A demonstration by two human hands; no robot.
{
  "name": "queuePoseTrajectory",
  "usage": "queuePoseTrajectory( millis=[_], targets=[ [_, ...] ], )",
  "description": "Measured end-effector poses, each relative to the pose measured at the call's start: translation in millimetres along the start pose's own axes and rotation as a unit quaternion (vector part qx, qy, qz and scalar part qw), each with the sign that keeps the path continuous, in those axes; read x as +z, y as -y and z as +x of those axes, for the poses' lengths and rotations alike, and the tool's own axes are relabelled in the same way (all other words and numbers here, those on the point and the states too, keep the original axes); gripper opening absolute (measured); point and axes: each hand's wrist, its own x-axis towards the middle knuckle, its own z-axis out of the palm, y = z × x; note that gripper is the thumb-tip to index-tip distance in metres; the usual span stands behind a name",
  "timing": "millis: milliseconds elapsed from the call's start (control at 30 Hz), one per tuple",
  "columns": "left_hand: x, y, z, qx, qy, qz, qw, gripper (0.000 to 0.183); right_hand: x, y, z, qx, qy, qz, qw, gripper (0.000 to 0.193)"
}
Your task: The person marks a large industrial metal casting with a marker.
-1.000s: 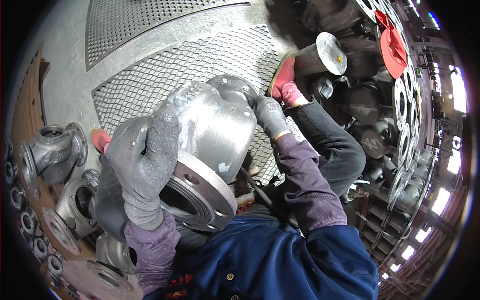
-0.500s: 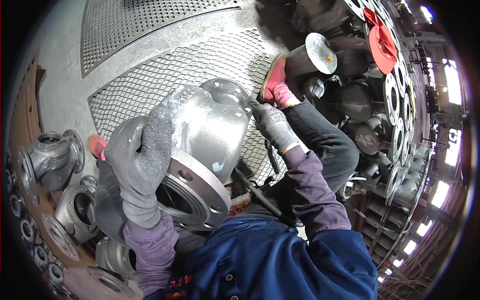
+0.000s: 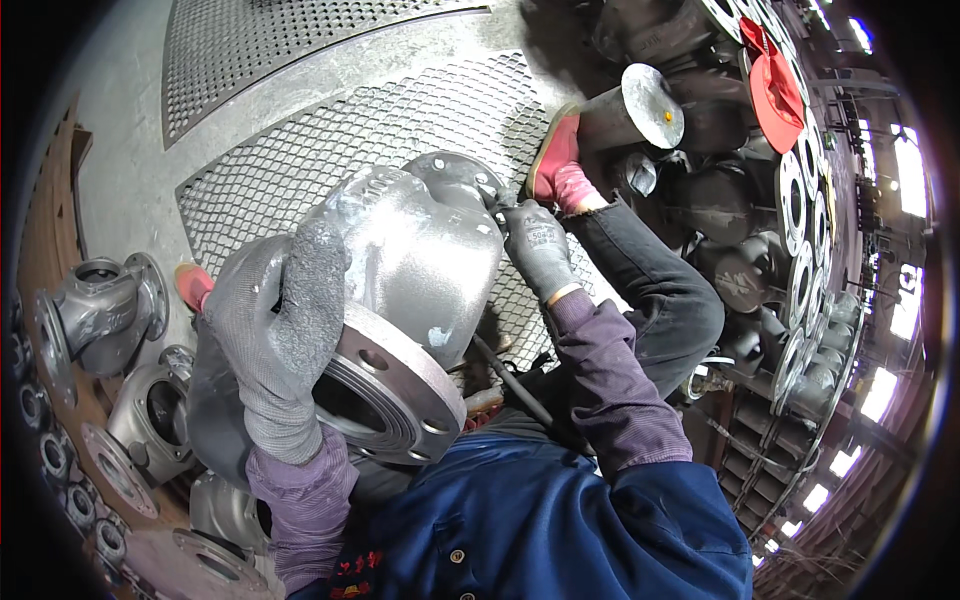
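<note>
A large grey cast metal valve body (image 3: 440, 265) lies tilted between my legs. Its near flange (image 3: 415, 385), with bolt holes and a ringed opening, faces me; a smaller flange (image 3: 460, 172) is at its far end. My left hand (image 3: 285, 330), in a grey glove dirty over the thumb, grips the body's left side, its fingertips partly hidden. Beside the small flange's right edge, my gloved right hand (image 3: 538, 245) is closed with the knuckles up. Something small and dark shows at its fingertips, too hidden to name.
Perforated metal mesh (image 3: 340, 135) covers the floor ahead. Several valve bodies (image 3: 105, 310) stand on the left. Flanged castings (image 3: 725, 200) are stacked on the right, with a red cap (image 3: 775, 100) on top. A dark hose or bar (image 3: 515, 380) runs beside the valve body.
My right hand has shifted slightly left along the small flange's edge, and its forearm has swung inward. My left hand keeps its hold. The view has shifted slightly.
</note>
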Motion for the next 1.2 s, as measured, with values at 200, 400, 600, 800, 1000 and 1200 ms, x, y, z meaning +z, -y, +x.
queuePoseTrajectory(
  millis=[200,400,600,800,1000,1200],
  targets=[
    [-1.1,-6.7,2.7,-0.018,0.014,-0.006,1.000,0.033,9.6,4.5,5.0,-0.005,0.051,-0.004,0.999,0.030],
    [-2.8,-19.1,4.2,-0.085,0.008,-0.061,0.994,0.013,16.7,4.1,2.4,-0.014,0.020,-0.022,0.999,0.033],
    [-4.4,-19.2,6.5,-0.032,0.024,-0.015,0.999,0.035,8.5,10.4,3.4,0.004,0.036,-0.028,0.999,0.037],
    [-2.1,-19.2,5.6,-0.040,0.008,-0.036,0.998,0.036,2.0,15.7,10.0,0.084,0.119,0.014,0.989,0.049],
    [-0.1,-17.3,3.9,-0.046,-0.005,-0.045,0.998,0.036,-13.5,-4.3,-4.9,0.001,0.080,0.084,0.993,0.039],
    [-2.5,-13.9,2.7,-0.020,0.008,-0.023,1.000,0.018,-13.9,6.7,21.4,0.093,0.107,0.103,0.985,0.040]
  ],
)
